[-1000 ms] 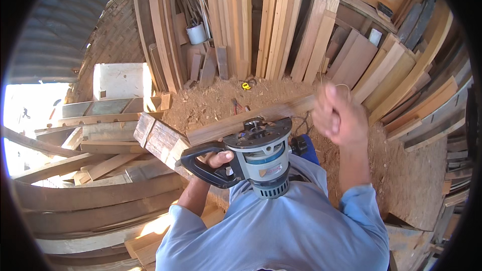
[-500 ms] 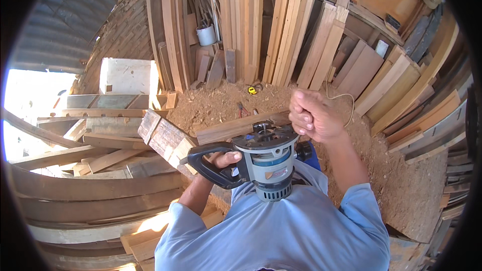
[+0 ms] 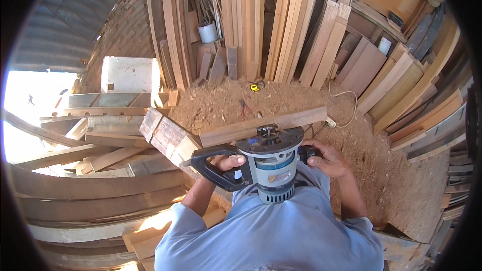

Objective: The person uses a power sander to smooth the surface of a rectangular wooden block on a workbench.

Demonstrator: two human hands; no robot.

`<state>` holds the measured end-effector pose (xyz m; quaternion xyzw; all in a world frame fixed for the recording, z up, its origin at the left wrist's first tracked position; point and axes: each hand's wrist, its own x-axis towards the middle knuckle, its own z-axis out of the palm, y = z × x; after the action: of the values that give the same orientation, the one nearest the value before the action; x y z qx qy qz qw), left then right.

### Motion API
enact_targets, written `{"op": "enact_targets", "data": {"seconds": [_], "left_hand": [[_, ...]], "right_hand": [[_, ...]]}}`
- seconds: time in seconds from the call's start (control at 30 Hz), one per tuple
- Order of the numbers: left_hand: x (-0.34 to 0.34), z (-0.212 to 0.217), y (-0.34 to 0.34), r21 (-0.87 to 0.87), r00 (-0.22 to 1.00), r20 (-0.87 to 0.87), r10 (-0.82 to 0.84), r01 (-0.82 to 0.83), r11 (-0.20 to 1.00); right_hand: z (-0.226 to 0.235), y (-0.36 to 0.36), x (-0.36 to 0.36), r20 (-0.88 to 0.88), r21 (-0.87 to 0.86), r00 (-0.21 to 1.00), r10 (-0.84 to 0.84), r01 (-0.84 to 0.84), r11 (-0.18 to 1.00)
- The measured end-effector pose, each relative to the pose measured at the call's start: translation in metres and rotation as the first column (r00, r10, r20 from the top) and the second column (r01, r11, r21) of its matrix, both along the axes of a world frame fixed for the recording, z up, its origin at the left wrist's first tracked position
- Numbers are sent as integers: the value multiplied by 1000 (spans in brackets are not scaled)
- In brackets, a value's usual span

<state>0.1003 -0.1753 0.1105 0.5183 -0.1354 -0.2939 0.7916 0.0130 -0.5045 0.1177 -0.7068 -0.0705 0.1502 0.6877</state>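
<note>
A grey and black router (image 3: 273, 168) rests upside down against my front, its flat black base facing up with the collet in the middle. My left hand (image 3: 226, 163) is wrapped round its black loop handle, thumb on the near side. At the other side, my right hand (image 3: 329, 159) closes on the router's dark knob. Just beyond the base lies a long wooden board (image 3: 266, 124), and a block of rough wood (image 3: 168, 133) sits to its left.
Sawdust covers the ground, with a yellow tape measure (image 3: 254, 87), red-handled pliers (image 3: 244, 106) and a pale cord (image 3: 354, 113) on it. Planks stand along the far wall near a white bucket (image 3: 207, 33). Stacked timber (image 3: 105, 185) fills the left side.
My right hand has come down from above the router's base and now grips the knob at its right side. The left hand keeps its hold on the handle.
</note>
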Motion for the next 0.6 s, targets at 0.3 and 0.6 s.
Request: {"op": "enact_targets", "data": {"seconds": [0.3,0.6], "left_hand": [[0,-3,-1,-9,1000,-5,-3,3,1000],[0,-3,-3,-14,1000,-4,1,-1,1000]], "right_hand": [[-9,-4,6,-379,-21,925,-28,21,1000],[-1,32,-5,296,-473,937,-186,313,824]]}}
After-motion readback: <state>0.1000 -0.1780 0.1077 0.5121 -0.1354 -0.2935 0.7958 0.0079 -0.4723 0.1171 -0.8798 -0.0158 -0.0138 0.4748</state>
